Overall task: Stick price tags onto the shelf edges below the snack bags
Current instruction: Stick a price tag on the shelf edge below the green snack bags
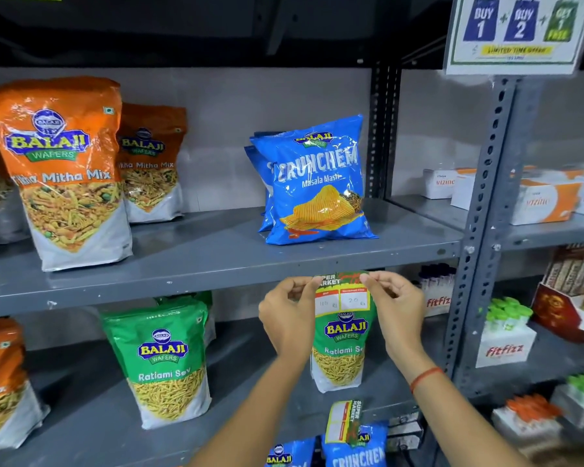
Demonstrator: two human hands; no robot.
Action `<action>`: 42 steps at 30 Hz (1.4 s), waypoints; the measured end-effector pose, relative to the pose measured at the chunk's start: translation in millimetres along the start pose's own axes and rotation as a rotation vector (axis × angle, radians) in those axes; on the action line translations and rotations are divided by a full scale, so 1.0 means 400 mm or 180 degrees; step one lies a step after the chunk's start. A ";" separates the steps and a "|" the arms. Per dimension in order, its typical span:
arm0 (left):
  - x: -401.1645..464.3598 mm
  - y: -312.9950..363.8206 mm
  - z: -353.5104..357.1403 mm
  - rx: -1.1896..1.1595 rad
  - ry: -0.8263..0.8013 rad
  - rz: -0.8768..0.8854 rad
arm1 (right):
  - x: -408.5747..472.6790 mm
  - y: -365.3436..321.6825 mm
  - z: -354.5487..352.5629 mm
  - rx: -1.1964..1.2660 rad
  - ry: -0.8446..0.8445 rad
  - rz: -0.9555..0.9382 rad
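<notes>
A green, red and yellow price tag (344, 294) with two white price boxes hangs against the grey shelf edge (182, 281), right below the blue Crunchem bag (317, 187). My left hand (289, 318) pinches the tag's top left corner. My right hand (397, 310) pinches its top right corner. The tag's lower half covers the top of a green Ratlami Sev bag (343, 352) on the shelf beneath. Another price tag (344, 424) stands on edge at the lower shelf's front.
Orange Tikha Mitha Mix bags (64, 170) stand at the left of the upper shelf. A second green Ratlami Sev bag (166, 362) is lower left. A perforated upright (479, 230) divides off the right bay with white boxes and bottles. A promo sign (516, 32) hangs top right.
</notes>
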State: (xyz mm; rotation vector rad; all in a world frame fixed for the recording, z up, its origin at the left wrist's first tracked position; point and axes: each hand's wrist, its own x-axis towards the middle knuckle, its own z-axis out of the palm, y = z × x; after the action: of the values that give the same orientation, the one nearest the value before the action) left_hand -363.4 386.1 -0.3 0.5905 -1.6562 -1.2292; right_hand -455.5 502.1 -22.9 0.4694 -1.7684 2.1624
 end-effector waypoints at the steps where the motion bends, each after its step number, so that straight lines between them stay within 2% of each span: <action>1: 0.005 0.008 0.003 -0.0042 0.0031 0.0005 | 0.006 -0.009 0.003 -0.0040 0.0048 -0.0086; 6: 0.026 0.033 0.020 -0.0117 0.0162 0.0055 | 0.034 -0.037 0.020 -0.0190 0.0285 -0.0441; 12: 0.034 0.035 0.029 -0.0072 0.0221 0.0122 | 0.054 -0.024 0.035 -0.0243 0.0315 -0.0465; 17: 0.043 0.019 0.023 0.0054 0.0215 0.0290 | 0.052 -0.022 0.038 -0.0506 0.0341 -0.0839; 21: 0.014 -0.049 0.016 -0.0071 0.0446 0.0264 | 0.025 0.020 0.003 -0.0457 0.0427 -0.0780; 23: -0.025 -0.111 0.016 -0.0258 0.0436 0.0080 | -0.015 0.069 -0.034 -0.0540 0.0435 -0.0668; 25: -0.072 -0.188 0.020 -0.0079 0.0092 -0.0095 | -0.080 0.148 -0.084 -0.0607 0.0409 -0.0415; 26: -0.096 -0.231 0.024 0.0311 -0.0235 -0.0065 | -0.123 0.200 -0.112 -0.0606 0.0368 -0.0210; 30: -0.158 -0.376 0.055 0.2282 -0.2233 0.0125 | -0.330 0.428 -0.226 -0.0729 -0.0098 0.1176; 33: -0.187 -0.429 0.092 0.3171 -0.3183 0.0451 | -0.427 0.534 -0.255 -0.0561 -0.0103 0.2066; 38: -0.200 -0.457 0.163 0.3063 -0.3387 0.0764 | -0.443 0.630 -0.193 -0.0186 -0.0183 0.2749; 42: -0.180 -0.486 0.191 0.2999 -0.3286 0.0847 | -0.439 0.654 -0.162 0.0169 0.0062 0.3296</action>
State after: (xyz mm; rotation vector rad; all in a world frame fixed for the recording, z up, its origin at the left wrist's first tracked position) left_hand -430.8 405.6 -209.9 0.2154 -3.1061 -0.4537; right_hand -414.9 510.4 -341.6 -0.6195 -2.2234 2.7915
